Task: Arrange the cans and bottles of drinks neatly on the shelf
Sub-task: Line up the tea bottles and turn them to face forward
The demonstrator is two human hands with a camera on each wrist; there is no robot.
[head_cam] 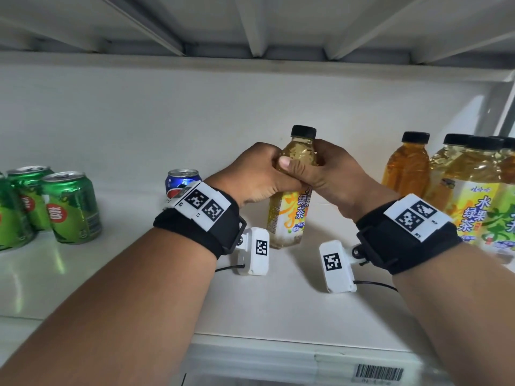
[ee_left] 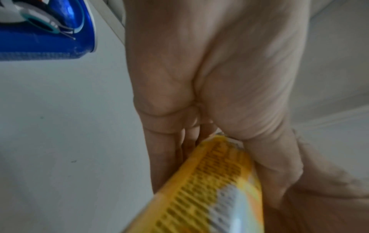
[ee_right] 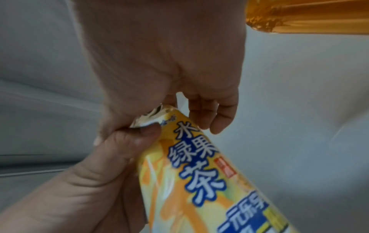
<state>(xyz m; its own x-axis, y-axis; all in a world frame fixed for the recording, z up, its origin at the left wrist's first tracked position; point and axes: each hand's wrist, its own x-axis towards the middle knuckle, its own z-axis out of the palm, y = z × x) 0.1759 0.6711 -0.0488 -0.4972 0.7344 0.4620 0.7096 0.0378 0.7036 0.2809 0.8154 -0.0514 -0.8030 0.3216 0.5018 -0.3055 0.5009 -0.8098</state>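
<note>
Your left hand (head_cam: pixel 252 174) and right hand (head_cam: pixel 324 174) both curled their fingers round the shoulder of the tea bottle (head_cam: pixel 289 207) at frame centre, thumbs overlapping on its front. It stood about upright, base seemingly on the shelf (head_cam: pixel 278 296), though the wrist views were too blurred to confirm contact. A blue can (head_cam: pixel 181 183) stood just left of your left wrist. Green cans (head_cam: pixel 71 207) clustered at far left; more bottles (head_cam: pixel 407 168) lined the right edge.

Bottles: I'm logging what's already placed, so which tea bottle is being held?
The yellow-labelled tea bottle at mid-shelf, gripped by the left hand and right hand; the other bottles stand untouched at right.
</note>
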